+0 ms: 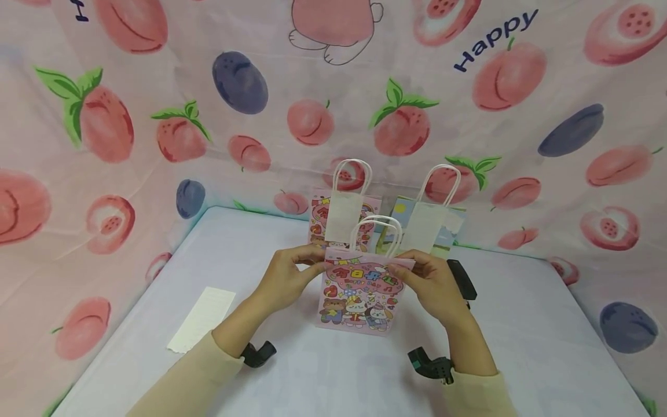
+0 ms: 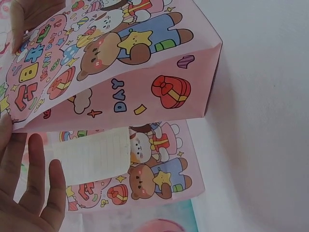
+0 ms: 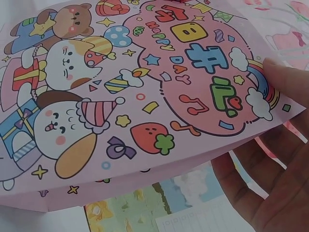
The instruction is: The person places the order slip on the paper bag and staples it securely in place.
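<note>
A pink paper gift bag [image 1: 359, 298] with cartoon animals, "Happy Day" lettering and white cord handles [image 1: 376, 223] stands upright before me in the head view. My left hand [image 1: 286, 277] pinches its top left edge between thumb and fingers. At the top right edge, my right hand [image 1: 429, 285] grips the bag likewise, thumb on the front. In the left wrist view the bag's side panel [image 2: 140, 94] is spread out. Close behind stands another pink bag [image 1: 316, 215] of the same print, bearing a lined paper slip [image 1: 344, 217].
Behind to the right is a landscape-print bag [image 1: 400, 207], also with a paper slip [image 1: 423, 227]. A black object [image 1: 461, 280] lies beyond my right hand. Loose lined paper [image 1: 204, 317] lies left on the white table [image 1: 542, 347]. A fruit-print cloth [image 1: 333, 81] hangs behind.
</note>
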The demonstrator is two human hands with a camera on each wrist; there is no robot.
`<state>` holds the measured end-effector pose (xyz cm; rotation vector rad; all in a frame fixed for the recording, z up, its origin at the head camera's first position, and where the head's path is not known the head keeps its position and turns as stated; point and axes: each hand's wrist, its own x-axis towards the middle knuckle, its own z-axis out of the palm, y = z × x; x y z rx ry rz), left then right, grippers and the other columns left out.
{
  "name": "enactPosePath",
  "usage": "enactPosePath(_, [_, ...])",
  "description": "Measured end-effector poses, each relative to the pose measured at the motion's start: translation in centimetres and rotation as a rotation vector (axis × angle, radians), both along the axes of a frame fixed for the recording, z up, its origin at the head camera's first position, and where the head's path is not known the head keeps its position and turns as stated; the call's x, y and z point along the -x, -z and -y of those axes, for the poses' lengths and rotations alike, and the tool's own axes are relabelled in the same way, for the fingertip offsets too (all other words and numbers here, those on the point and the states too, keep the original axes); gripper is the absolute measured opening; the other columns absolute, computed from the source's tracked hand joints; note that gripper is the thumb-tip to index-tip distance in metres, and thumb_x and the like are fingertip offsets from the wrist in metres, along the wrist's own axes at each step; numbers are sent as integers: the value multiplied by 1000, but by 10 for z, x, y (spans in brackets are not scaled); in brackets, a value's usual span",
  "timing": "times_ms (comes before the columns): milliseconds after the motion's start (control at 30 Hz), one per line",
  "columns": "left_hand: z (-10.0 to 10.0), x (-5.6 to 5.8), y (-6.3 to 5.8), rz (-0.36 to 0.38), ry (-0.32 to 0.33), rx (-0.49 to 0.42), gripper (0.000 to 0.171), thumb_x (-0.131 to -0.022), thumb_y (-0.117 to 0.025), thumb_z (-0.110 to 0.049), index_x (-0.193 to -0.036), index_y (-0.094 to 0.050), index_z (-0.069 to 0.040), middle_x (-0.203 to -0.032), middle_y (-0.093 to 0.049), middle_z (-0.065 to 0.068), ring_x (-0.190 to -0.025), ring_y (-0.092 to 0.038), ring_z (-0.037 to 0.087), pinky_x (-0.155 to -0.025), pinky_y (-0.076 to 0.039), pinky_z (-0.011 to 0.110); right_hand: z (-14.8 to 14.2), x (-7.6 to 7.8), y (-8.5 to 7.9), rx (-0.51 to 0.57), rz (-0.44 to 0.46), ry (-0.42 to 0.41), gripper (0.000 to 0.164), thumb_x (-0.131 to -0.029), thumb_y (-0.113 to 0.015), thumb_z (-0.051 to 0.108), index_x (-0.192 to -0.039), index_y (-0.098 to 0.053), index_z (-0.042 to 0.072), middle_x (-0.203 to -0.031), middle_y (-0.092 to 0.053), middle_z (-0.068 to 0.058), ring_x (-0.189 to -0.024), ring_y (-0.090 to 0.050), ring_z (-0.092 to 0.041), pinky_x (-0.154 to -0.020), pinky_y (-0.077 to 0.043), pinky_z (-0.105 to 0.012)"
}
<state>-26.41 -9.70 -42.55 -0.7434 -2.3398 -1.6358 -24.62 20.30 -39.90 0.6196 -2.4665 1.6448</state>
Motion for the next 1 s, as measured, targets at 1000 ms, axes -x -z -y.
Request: enactPosePath(1000, [3,-2,-3,49,-15,-29,19,-100,-70,-21,-113,-80,-12,-126,-75,5,-117,-70,24,-97,-58,44,2,-4,-3,39,8,-13,16,-101,-66,9,-109,-75,-3,-99,-78,7,-91,-74,-11,-86,-60,-26])
